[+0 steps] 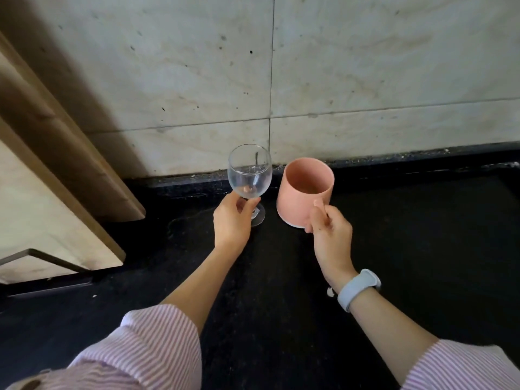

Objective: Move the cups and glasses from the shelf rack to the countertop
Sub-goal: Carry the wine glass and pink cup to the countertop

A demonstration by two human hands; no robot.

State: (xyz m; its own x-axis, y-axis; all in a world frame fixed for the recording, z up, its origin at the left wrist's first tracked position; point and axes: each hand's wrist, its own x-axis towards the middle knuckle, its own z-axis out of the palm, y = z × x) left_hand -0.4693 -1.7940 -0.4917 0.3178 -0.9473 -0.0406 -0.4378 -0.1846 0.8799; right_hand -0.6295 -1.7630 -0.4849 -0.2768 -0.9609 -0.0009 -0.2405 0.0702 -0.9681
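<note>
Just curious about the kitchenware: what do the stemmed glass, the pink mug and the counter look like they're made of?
Wine glass: clear glass, you see the wall through it. Pink mug: probably matte ceramic, opaque with no shine, though plastic is possible. Countertop: dark polished stone, likely granite, faintly speckled.

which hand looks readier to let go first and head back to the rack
Left, probably. The wine glass looks upright with its foot on the countertop; the right hand's pink mug is tilted.
</note>
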